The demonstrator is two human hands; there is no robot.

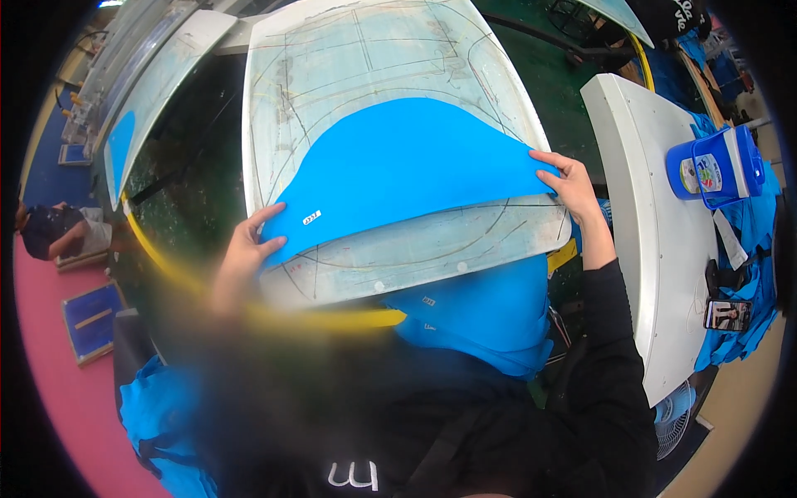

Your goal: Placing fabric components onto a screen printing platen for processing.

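Note:
A bright blue curved cut piece (407,158) with a small white label near its left end lies across a pale, worn board (365,50) marked with drawn curves and lines. My left hand (253,236) grips the piece's left end, thumb on top. My right hand (564,183) holds the right tip between thumb and fingers. Below the board, more labelled blue pieces (465,307) are stacked.
White boards (614,207) flank both sides. At right stand a blue bucket (689,170), a phone (727,314), blue scraps and a fan (672,423). A person (58,232) is at left. Yellow curved rims (158,257) run beside and below.

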